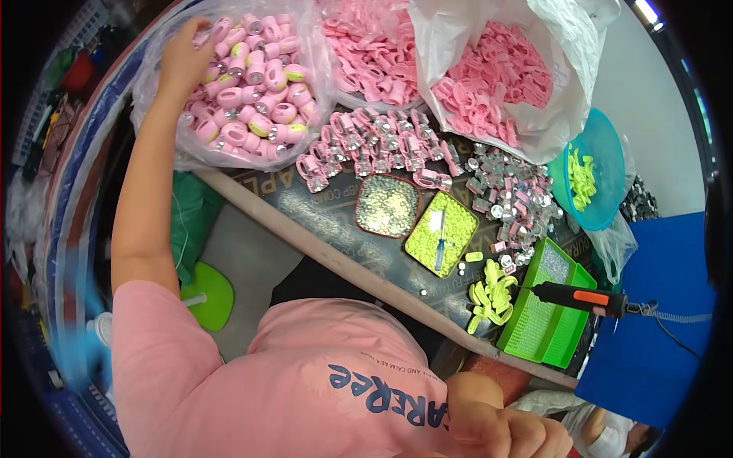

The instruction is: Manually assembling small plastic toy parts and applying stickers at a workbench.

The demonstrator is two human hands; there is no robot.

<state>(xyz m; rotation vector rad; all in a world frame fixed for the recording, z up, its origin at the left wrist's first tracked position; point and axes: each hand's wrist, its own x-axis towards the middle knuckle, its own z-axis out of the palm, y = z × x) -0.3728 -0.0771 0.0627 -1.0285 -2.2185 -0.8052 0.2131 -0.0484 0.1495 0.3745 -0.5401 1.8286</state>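
My left hand (185, 57) reaches over the left rim of a clear plastic bag (321, 76). Its thumb and fingers are apart, right by the heaped pink torch-like pieces (256, 69), some with yellow-green switches and silvery ends. Nothing shows in its grip. Low in front of my chest, my right hand (508, 431) is closed, its fingers curled; whatever they may hold is hidden. Between bag and table edge stand partly built pink pieces (374, 145) in rows. Beside them sit a tray of small silvery parts (387, 206) and a tray of yellow-green bits (450, 221) with a blue-handled screwdriver (440, 254) across it.
Two bags of pink shells (500, 72) stand at the back. Clear and pink parts (515, 191) lie loose near a teal bowl (607, 168). A black-and-orange electric screwdriver (580, 296) hangs over a green basket (527, 328), next to yellow-green strips (491, 296). Another person (611, 431) is at lower right.
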